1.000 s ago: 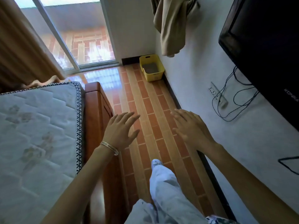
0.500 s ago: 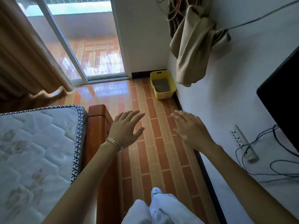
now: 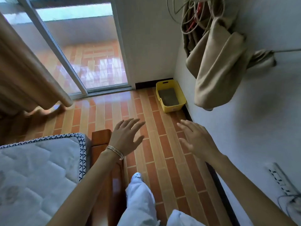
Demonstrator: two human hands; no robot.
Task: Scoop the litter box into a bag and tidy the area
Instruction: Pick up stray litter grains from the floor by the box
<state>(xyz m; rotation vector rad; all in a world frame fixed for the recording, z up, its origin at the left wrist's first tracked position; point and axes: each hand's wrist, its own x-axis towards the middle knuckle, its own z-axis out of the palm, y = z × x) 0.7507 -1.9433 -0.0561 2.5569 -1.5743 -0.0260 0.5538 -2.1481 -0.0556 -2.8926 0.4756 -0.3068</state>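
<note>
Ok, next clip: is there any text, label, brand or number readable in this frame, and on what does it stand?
No text can be read in this frame.
On the yellow litter box: a small pale mark low on its near wall, too small to read.
On the power strip against the right wall: dark marks along it, blurred, nothing legible.

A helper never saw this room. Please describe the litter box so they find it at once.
Find the sliding glass door; right of it, white walls meet. In that corner, on the floor, sits the litter box: the only yellow thing, an open tub of grey litter.
</note>
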